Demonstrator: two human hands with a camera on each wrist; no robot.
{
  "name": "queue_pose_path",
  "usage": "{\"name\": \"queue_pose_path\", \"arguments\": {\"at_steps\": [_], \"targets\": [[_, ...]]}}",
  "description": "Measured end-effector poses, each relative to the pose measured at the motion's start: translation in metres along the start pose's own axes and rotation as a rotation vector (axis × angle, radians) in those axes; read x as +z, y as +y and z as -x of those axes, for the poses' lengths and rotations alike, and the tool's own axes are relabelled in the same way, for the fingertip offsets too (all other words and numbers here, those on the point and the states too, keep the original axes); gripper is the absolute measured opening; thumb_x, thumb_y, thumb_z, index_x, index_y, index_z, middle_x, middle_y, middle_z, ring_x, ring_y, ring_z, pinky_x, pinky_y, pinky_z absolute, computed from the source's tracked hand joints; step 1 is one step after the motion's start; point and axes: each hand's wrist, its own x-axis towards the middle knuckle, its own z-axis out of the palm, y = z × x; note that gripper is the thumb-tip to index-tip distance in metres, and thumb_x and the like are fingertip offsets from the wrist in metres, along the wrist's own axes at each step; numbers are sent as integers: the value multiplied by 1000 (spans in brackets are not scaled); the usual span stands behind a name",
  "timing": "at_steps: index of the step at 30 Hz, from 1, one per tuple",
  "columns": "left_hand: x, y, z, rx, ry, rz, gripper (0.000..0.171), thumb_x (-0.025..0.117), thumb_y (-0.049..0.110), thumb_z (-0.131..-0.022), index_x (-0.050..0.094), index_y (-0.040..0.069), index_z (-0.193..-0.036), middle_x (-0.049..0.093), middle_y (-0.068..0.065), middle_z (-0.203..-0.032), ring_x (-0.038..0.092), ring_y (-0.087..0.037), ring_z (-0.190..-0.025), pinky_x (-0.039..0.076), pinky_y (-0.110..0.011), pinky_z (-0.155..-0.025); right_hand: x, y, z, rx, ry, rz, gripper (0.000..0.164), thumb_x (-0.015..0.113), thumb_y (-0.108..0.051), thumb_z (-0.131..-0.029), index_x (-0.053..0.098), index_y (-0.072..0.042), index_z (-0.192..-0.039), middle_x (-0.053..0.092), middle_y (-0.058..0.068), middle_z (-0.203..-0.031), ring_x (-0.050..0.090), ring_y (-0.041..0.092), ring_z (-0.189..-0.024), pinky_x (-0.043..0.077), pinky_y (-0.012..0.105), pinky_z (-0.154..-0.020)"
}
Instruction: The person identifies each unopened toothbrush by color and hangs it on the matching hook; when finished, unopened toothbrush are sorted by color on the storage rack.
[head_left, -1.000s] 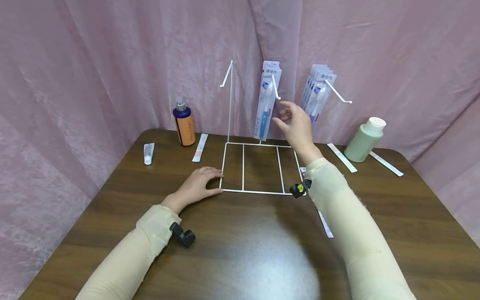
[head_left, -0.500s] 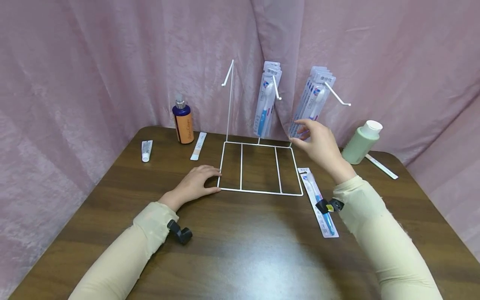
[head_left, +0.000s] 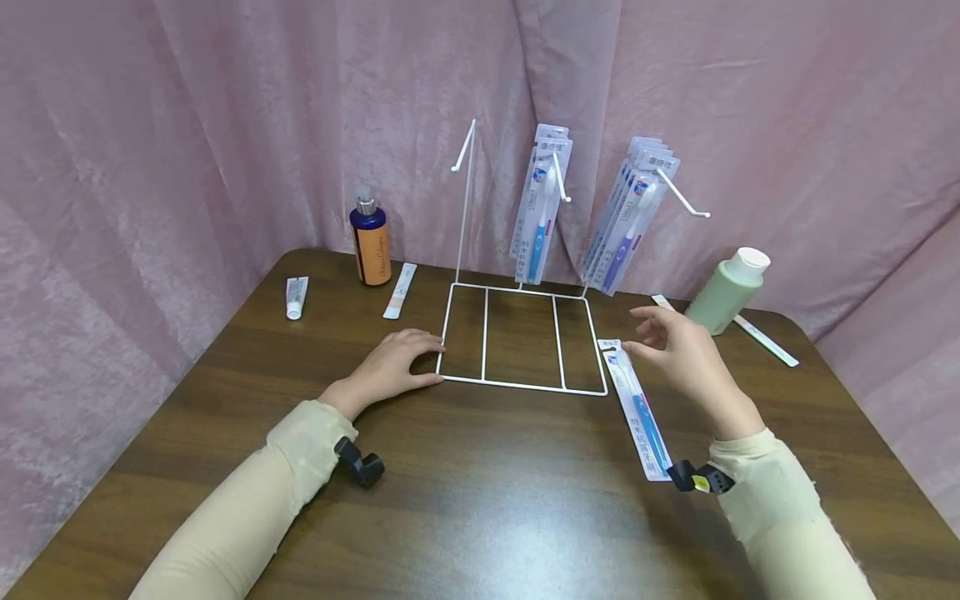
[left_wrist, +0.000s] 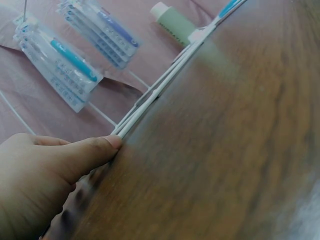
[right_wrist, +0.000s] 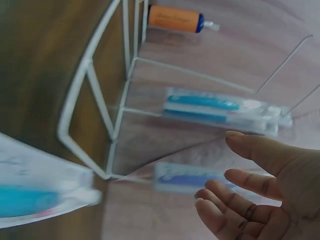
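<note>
My left hand [head_left: 392,364] rests at the front left corner of a white wire display rack [head_left: 522,385], its thumb and fingertips at the rail with a gap between them. My right hand [head_left: 678,354], loosely curled and holding nothing, is over the table right of the rack. Its thumb tip overlaps the top end of a packaged blue toothbrush [head_left: 640,417] lying on the wood. Packaged blue toothbrushes [head_left: 542,217] hang on the rack's middle hook, and several packaged purple toothbrushes [head_left: 626,229] on the right hook. The left hook [head_left: 463,150] carries nothing.
At the back left stand an orange-labelled blue bottle [head_left: 372,250], a small white tube [head_left: 296,297] and a flat white sachet [head_left: 401,292]. A green bottle [head_left: 723,296] leans at the right beside white sachets [head_left: 768,340]. A pink curtain [head_left: 262,125] hangs behind the table.
My right hand has come away from the hanging toothbrushes, moving right and down to the packaged toothbrush on the table. My left hand stays at the rack's corner.
</note>
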Motion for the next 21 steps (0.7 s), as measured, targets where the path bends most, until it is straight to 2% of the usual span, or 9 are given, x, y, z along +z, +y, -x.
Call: {"name": "queue_pose_path", "arguments": {"at_steps": [4, 13, 21], "targets": [[1, -1, -1, -1, 1, 0, 50, 71, 41, -85, 63, 11, -125, 58, -9, -137, 47, -30, -132, 32, -49, -113, 11, 16, 13, 35, -25, -9, 44, 73, -17, -84, 59, -1, -123, 70, 19, -97, 68, 30, -86, 51, 40, -73], [1, -1, -1, -8, -5, -2, 50, 71, 40, -85, 63, 11, -125, 57, -9, -138, 46, -30, -132, 32, -50, -113, 27, 33, 33, 135, -164, 26, 56, 73, -24, -84, 54, 2, -129, 69, 21, -100, 66, 33, -89, 52, 49, -76], [0, 0, -1, -10, -9, 5, 50, 70, 40, -86, 63, 11, -125, 57, -9, -137, 47, -30, -132, 32, -49, -113, 40, 43, 39, 198, -297, 90, 67, 75, -27, -80, 47, 5, -132, 65, 15, -91, 58, 21, -74, 47, 39, -67]]}}
